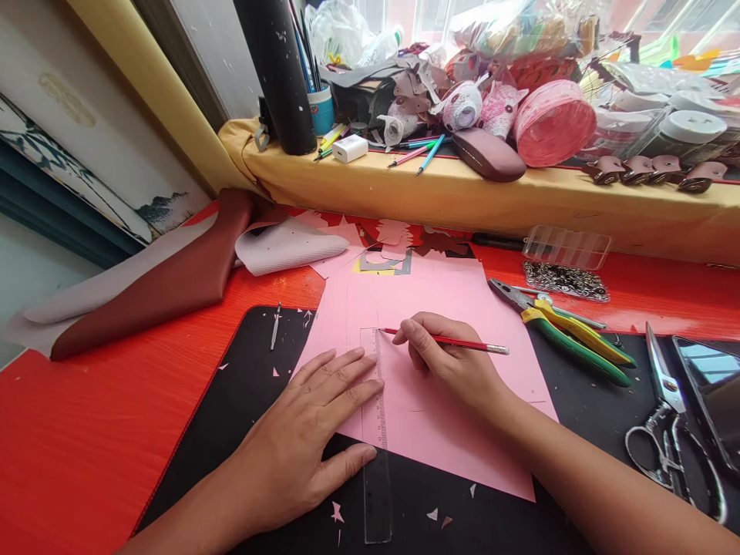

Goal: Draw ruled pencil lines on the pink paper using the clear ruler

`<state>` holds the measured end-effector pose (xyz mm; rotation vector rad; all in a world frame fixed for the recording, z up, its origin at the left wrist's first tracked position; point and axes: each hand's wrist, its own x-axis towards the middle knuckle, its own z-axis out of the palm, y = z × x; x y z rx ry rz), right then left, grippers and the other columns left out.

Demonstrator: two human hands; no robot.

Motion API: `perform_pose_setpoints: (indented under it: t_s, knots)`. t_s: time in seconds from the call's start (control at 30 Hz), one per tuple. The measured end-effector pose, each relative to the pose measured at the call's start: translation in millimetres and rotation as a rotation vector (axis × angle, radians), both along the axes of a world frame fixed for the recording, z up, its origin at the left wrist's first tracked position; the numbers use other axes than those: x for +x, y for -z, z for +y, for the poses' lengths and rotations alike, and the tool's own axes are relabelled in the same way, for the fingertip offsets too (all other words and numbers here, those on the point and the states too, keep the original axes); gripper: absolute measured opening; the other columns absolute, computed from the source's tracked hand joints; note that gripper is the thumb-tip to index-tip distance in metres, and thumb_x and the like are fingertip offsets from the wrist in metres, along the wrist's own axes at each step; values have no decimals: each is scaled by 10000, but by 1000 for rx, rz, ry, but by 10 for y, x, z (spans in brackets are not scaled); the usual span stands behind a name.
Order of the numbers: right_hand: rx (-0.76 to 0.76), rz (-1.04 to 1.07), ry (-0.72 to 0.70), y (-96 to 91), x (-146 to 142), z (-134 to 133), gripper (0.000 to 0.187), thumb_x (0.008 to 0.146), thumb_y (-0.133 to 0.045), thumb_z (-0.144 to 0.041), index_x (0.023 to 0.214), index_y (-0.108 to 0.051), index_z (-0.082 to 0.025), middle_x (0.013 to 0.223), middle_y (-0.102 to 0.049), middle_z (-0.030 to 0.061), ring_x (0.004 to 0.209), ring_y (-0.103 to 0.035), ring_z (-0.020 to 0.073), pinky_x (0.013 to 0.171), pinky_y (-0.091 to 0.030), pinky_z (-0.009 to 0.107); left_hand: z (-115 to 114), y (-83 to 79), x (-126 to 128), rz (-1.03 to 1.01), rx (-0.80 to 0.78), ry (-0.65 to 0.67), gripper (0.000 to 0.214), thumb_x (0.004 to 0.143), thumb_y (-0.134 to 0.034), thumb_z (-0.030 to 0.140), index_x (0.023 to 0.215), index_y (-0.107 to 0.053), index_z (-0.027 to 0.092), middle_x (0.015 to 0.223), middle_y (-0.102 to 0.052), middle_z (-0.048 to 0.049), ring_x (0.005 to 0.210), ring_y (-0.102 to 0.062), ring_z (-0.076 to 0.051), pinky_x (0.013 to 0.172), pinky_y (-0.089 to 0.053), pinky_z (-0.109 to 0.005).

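A large sheet of pink paper (451,301) lies on a black mat, with faint straight lines drawn on it. Across its lower left part runs a clear plastic ruler (377,493), its near end reaching onto the mat. My left hand (315,420) lies flat with fingers stretched out, pressing on the ruler's left side. My right hand (442,351) grips a red pencil (471,343) between thumb and fingers. The pencil's tip touches the paper by the ruler's far end, at its right edge.
On the right are pliers (570,335), scissors (664,432), a phone (711,393) and a box of small metal fasteners (566,279). A roll of brown leather-like material (156,297) lies left. Paper scraps (432,514) dot the black mat (277,401). A cluttered ledge (370,181) runs behind.
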<state>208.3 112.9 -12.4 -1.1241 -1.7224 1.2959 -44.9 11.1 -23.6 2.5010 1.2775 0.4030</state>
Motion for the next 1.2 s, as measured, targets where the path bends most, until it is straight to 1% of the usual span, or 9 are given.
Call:
perform_pose_setpoints:
  t_s: [0.27, 0.47, 0.93, 1.1, 1.2]
  knots:
    - [16, -9, 11, -3, 1, 0, 436, 1102, -592, -529, 847, -740, -208, 569, -583, -25, 517, -551, 153, 574, -439, 299, -6, 9, 6, -5, 20, -8, 628, 1106, -626, 433, 1697, -437, 332, 1809, -390, -4, 1668, -381, -270, 1397, -297, -526]
    - [28, -21, 11, -3, 5, 0, 397, 1108, -576, -462, 856, -748, -206, 568, -583, -30, 515, -546, 149, 577, -437, 296, 7, -24, 3, -6, 14, 2, 627, 1093, -654, 418, 1684, -466, 324, 1793, -419, -17, 1653, -410, -288, 1380, -335, -540]
    - [37, -13, 12, 2, -1, 8, 425, 1105, -594, -510, 847, -744, -207, 567, -586, -28, 513, -543, 150, 567, -433, 297, 9, -32, 6, -6, 25, 7, 614, 1098, -643, 425, 1677, -470, 319, 1790, -425, -15, 1654, -409, -284, 1375, -347, -547]
    - [63, 25, 21, -15, 3, -4, 470, 1105, -601, -566, 846, -750, -204, 561, -587, -30, 508, -543, 147, 586, -456, 301, 3, 7, 1, -3, 23, -3, 619, 1112, -622, 444, 1694, -443, 331, 1808, -389, -1, 1672, -374, -267, 1387, -319, -540]
    - [86, 54, 29, -26, 4, -19, 492, 1110, -598, -584, 833, -747, -206, 557, -581, -37, 504, -530, 143, 613, -469, 307, -9, 40, -10, -26, 5, -11, 629, 1098, -644, 443, 1692, -456, 351, 1805, -397, -2, 1665, -388, -284, 1386, -320, -549]
